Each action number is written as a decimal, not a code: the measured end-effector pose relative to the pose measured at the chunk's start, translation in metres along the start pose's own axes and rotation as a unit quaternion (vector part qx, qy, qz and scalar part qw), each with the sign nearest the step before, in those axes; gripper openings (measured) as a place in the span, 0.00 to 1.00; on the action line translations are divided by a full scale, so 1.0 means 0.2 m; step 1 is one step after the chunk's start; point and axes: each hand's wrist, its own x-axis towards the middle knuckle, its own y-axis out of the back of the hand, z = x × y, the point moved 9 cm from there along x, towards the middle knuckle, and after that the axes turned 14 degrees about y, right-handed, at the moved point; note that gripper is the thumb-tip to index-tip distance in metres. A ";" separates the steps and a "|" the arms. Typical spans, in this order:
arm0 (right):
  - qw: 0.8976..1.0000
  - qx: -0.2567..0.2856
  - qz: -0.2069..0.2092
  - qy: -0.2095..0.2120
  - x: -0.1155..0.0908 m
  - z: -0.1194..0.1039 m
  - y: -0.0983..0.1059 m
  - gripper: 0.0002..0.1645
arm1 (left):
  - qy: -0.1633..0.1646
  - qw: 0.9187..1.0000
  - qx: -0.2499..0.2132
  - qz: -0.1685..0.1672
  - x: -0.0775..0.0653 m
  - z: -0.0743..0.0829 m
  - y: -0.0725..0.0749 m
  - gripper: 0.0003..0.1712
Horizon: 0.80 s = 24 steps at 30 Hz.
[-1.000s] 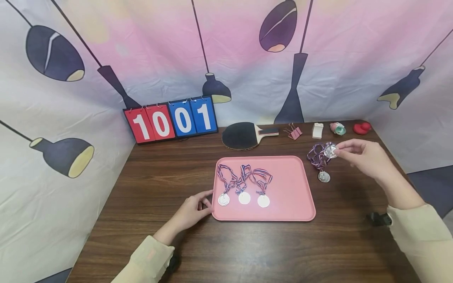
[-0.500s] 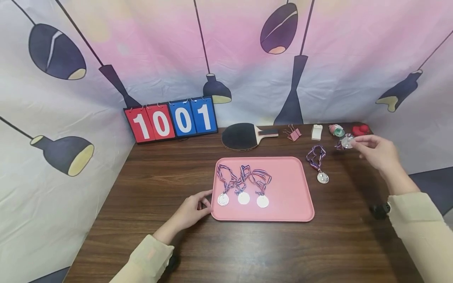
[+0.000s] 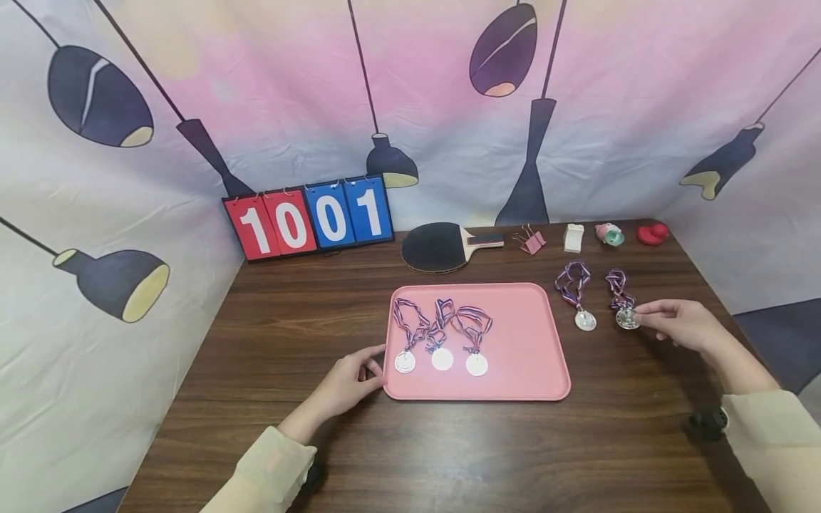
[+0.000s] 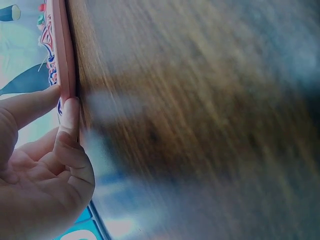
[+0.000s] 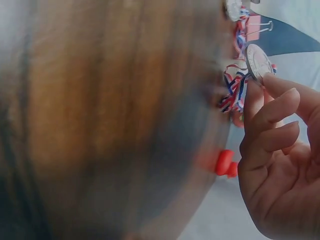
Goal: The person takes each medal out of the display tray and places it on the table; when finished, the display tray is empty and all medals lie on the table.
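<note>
My right hand (image 3: 683, 324) pinches the disc of a silver medal (image 3: 626, 318) between thumb and fingers, right of the tray. Its striped ribbon (image 3: 618, 285) trails behind, toward the back. In the right wrist view, the held medal (image 5: 258, 62) stands tilted in the fingertips. Another medal (image 3: 585, 320) lies on the table to its left. My left hand (image 3: 343, 381) holds the left edge of a pink tray (image 3: 526, 342) with its fingertips, the other fingers curled. On the tray, three medals (image 3: 442, 358) lie side by side with ribbons pointing back.
Along the back of the wooden table (image 3: 449, 456) stand a flip scoreboard (image 3: 311, 219), a table tennis bat (image 3: 436, 247), a pink binder clip (image 3: 532, 240), a white block (image 3: 574, 238), a small pink-and-green figure (image 3: 609, 234) and a red duck-like toy (image 3: 652, 234).
My right hand has drawn one medal away from the other, moving right, then toward the front edge, with its ribbon now stretched behind it. The left hand and tray stay put.
</note>
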 end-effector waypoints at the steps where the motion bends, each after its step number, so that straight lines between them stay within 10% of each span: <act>1: 1.000 0.003 -0.003 -0.002 0.00 0.01 -0.01 0.34 | 0.000 1.000 0.001 0.001 0.00 0.00 0.00 0.30; 24: 0.995 -0.086 0.055 0.015 0.00 0.03 0.00 0.33 | 0.008 1.000 -0.001 0.000 0.00 0.00 -0.01 0.30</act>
